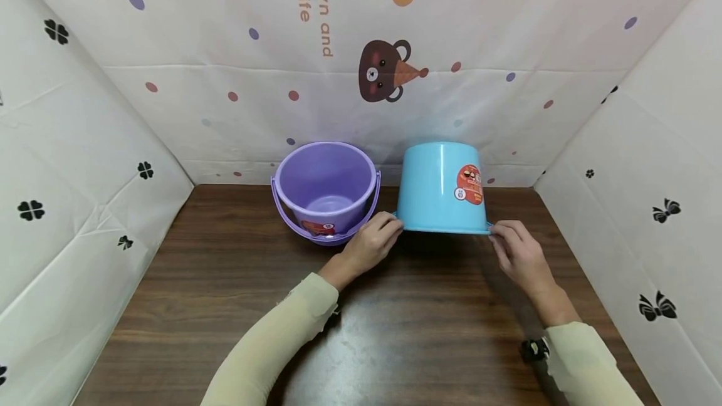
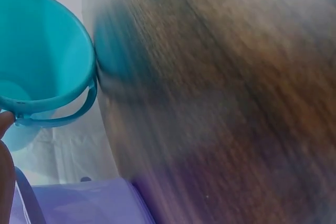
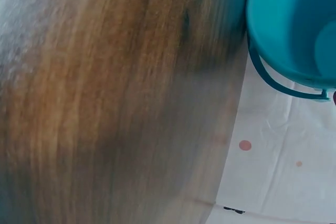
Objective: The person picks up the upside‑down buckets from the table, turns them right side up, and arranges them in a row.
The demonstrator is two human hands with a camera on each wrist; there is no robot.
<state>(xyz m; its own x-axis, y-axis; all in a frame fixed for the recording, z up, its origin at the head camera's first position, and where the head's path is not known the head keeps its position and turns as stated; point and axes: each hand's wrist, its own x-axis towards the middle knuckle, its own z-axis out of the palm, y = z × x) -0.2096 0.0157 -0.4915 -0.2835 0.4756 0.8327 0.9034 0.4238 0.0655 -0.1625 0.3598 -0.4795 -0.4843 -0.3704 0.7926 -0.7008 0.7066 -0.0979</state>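
A light blue bucket (image 1: pixel 434 190) with a red label is turned mouth-down and tilted, its front rim raised above the table. My left hand (image 1: pixel 372 243) pinches the rim on its left side. On the opposite side my right hand (image 1: pixel 524 259) grips the rim near the handle joint. The left wrist view looks into the mouth of the blue bucket (image 2: pixel 47 45), its handle hanging toward the table. In the right wrist view the blue bucket (image 3: pixel 281 24) is partly cut off. Just left of it a purple bucket (image 1: pixel 293 188) stands upright, its handle lowered to the front.
The dark brown wooden table (image 1: pixel 225 306) reaches back to a white patterned backdrop (image 1: pixel 237 124). White side walls (image 1: pixel 637 205) close in on the left and right. The buckets are near the back edge. A dark band (image 1: pixel 533 349) is at the right wrist.
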